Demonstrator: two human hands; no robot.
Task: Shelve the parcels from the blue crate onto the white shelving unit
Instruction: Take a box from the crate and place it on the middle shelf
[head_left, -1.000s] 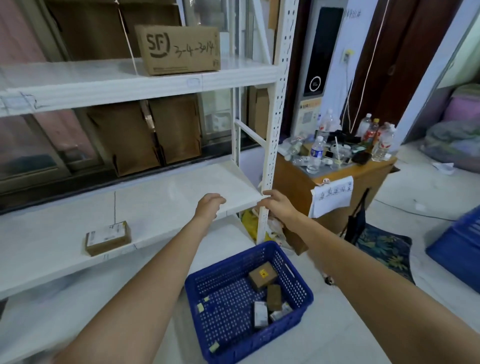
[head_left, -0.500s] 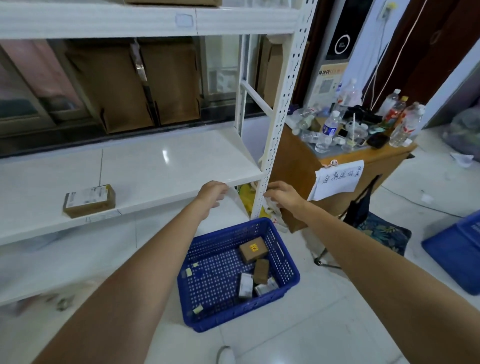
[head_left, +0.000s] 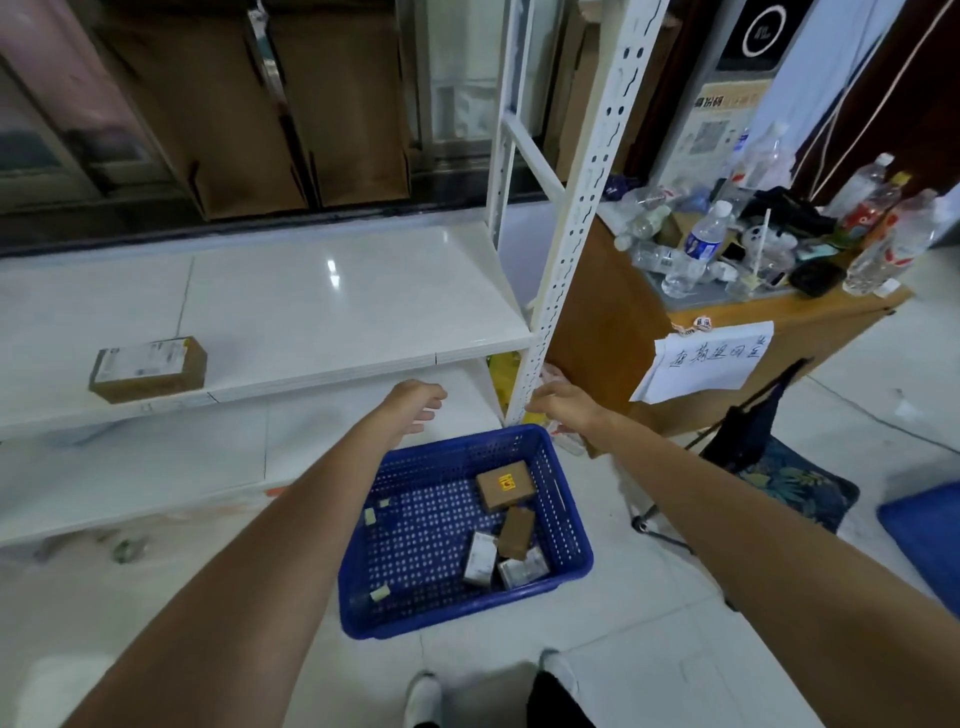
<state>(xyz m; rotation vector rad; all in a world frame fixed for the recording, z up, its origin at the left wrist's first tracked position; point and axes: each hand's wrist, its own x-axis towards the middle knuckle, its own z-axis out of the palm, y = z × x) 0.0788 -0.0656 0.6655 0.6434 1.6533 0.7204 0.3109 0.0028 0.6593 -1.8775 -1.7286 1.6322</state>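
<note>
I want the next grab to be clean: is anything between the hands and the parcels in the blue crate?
Nothing visible. Both the left hand and right hand hover above the open-topped blue crate; the parcels lie uncovered inside.

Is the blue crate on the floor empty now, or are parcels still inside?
Not empty. The blue crate holds four parcels toward its right side, among them a brown box with a yellow label. Neither hand holds one.

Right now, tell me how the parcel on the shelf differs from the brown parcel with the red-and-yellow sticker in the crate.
The shelf parcel lies alone near the shelf's front edge; the stickered parcel sits in the blue crate beside other parcels. The shelf parcel carries a large pale label, the stickered parcel only a small sticker. Both are brown cardboard, and no hand touches either.
</note>
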